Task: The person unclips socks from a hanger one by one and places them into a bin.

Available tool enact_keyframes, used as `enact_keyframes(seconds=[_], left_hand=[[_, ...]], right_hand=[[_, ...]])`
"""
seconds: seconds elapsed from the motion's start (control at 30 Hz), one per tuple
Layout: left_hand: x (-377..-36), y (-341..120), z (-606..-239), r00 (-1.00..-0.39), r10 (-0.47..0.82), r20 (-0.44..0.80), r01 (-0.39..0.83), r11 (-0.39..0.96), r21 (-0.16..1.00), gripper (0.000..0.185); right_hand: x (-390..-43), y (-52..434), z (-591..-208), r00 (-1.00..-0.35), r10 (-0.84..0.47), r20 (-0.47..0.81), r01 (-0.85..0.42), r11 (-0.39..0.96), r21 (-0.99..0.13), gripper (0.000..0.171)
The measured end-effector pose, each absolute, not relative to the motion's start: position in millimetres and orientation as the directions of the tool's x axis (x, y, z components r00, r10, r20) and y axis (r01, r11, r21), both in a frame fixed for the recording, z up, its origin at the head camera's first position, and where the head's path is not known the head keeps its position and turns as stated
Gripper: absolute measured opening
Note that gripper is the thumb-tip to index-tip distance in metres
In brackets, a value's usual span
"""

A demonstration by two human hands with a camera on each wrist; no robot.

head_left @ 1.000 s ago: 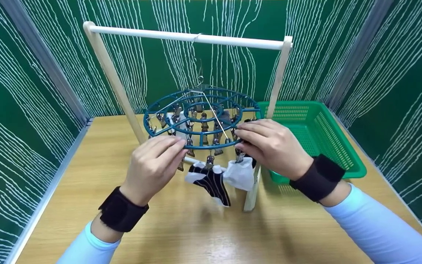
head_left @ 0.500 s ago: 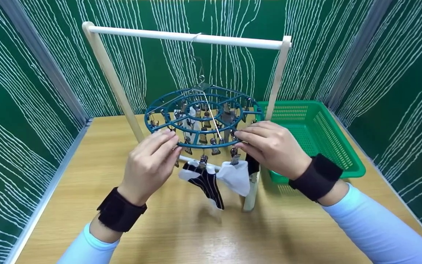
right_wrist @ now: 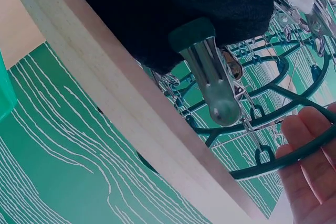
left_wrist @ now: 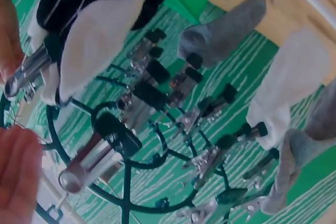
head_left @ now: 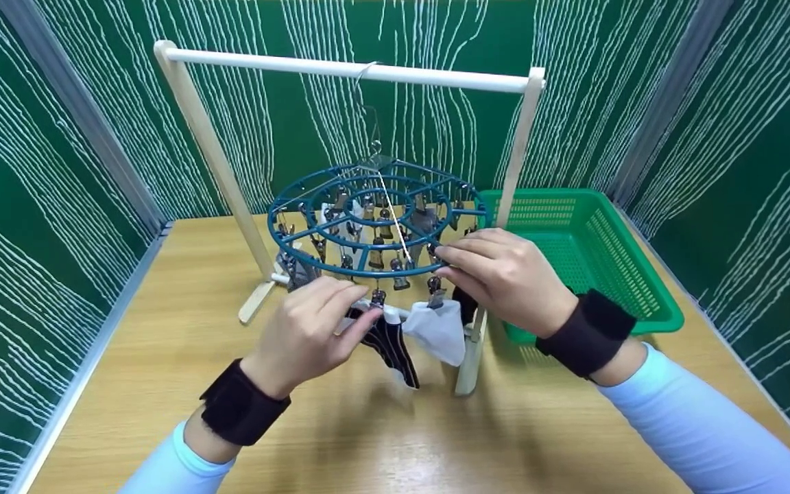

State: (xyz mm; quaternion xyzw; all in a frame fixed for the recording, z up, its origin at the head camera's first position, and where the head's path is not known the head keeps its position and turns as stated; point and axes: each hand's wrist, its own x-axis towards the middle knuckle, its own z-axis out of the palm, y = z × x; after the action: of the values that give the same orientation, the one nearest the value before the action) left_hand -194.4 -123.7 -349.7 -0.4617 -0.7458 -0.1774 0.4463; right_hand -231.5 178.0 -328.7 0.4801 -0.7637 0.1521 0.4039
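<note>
A round blue-green clip hanger (head_left: 326, 267) hangs by its hook from a white rod, metal clips dangling from its rings. My right hand (head_left: 498, 264) pinches the front-right rim; its fingers (right_wrist: 310, 156) lie against the rim in the right wrist view. My left hand (head_left: 316, 329) is just below the front rim, thumb and fingers apart, beside the clip (head_left: 378, 299) that holds a black-and-white striped sock (head_left: 391, 346). A white sock (head_left: 436, 333) hangs right of it. A black sock (right_wrist: 173, 9) hangs near my right hand. Grey socks (left_wrist: 223, 32) and another white one hang farther round.
The white rod (head_left: 265, 64) rests on a wooden stand (head_left: 210, 151) whose legs reach the wooden table (head_left: 162, 343). Behind my right hand lies a green plastic basket (head_left: 662, 309). Green walls with white lines (head_left: 731, 171) enclose the table.
My left hand has let go of the front-left rim and moved down and right toward the striped sock's clip. The hanger has turned slightly. My right hand keeps its grip on the rim.
</note>
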Motion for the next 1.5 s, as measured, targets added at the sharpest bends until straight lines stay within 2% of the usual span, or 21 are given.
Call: enact_keyframes(seconds=[0.13, 0.27, 0.4, 0.6, 0.8, 1.0, 1.27, 1.5], left_hand=[[-192.0, -119.5, -351.6, -0.340, 0.556, 0.758, 0.831, 0.556, -0.035, 0.035], [-191.4, -116.6, -351.0, -0.508, 0.556, 0.658, 0.799, 0.589, 0.119, 0.036], [-195.1, -115.0, -351.1, -0.611, 0.547, 0.573, 0.772, 0.571, 0.278, 0.032], [-202.8, -113.9, -353.7, -0.667, 0.531, 0.523, 0.745, 0.495, 0.447, 0.024], [-206.1, -111.1, -353.0, -0.730, 0.491, 0.477, 0.682, 0.475, 0.556, 0.018], [-205.5, -108.3, -350.7, -0.769, 0.468, 0.436, 0.637, 0.498, 0.589, 0.014], [-203.0, -106.9, -348.0, -0.789, 0.453, 0.415, 0.611, 0.508, 0.607, 0.014], [-203.3, -107.1, -347.7, -0.802, 0.438, 0.406, 0.594, 0.520, 0.614, 0.016]], right_hand=[[-231.2, 178.0, -329.2, -0.214, -0.609, 0.764, -0.860, 0.489, 0.149, 0.036], [-232.0, 177.9, -330.2, -0.218, -0.609, 0.763, -0.861, 0.488, 0.144, 0.036], [-231.5, 178.0, -331.1, -0.224, -0.607, 0.763, -0.857, 0.495, 0.141, 0.036], [-231.3, 178.5, -333.5, -0.218, -0.601, 0.769, -0.857, 0.495, 0.144, 0.036], [-230.2, 181.0, -335.8, -0.225, -0.594, 0.773, -0.857, 0.499, 0.133, 0.031], [-220.4, 181.8, -336.0, -0.245, -0.548, 0.800, -0.855, 0.510, 0.088, 0.030], [-197.5, 179.0, -341.5, -0.215, -0.433, 0.875, -0.861, 0.507, 0.039, 0.028], [-187.1, 175.0, -365.1, -0.242, -0.493, 0.836, -0.872, 0.489, 0.036, 0.023]])
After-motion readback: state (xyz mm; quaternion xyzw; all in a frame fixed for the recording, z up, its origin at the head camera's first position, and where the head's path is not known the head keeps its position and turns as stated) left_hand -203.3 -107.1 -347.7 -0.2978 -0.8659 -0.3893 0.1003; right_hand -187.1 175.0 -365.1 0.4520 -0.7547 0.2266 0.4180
